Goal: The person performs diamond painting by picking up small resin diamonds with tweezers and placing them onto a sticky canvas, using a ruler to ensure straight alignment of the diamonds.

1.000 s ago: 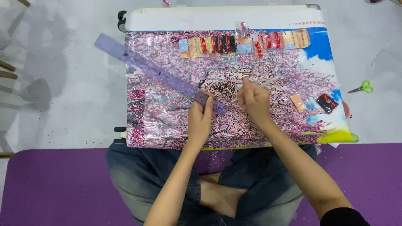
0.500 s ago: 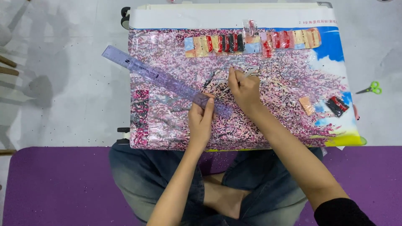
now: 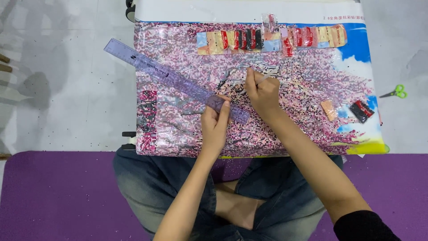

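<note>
I am seeing a long, see-through purple ruler point(image 3: 176, 80) lying slanted across the canvas point(image 3: 178, 129), its far end sticking out past the canvas's left edge near the far left corner, its near end sitting toward the middle. A thin pale pen point(image 3: 261, 80) is tilting over the canvas's centre, its tip touching the pink beaded surface.
</note>
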